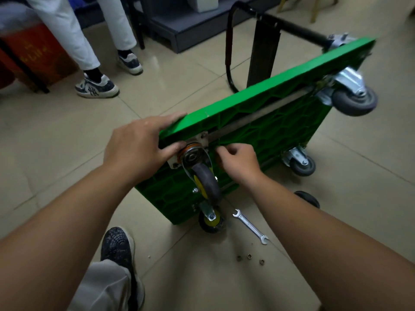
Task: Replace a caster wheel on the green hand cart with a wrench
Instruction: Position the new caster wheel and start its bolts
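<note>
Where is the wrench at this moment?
In the head view the wrench lies on the floor tiles, lower right of centre, just right of the yellow-hubbed caster low on the green cart and above three loose nuts.

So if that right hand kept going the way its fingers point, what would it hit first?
Most likely the metal swivel top of the caster, on the underside of the green cart. The right hand sits close beside it, fingers curled. Depth is hard to judge.

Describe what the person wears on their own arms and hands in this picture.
Nothing is worn: the left hand and right hand have no gloves, and no ring, watch or band shows. The left forearm and right forearm are bare, with no sleeve in view.
</note>
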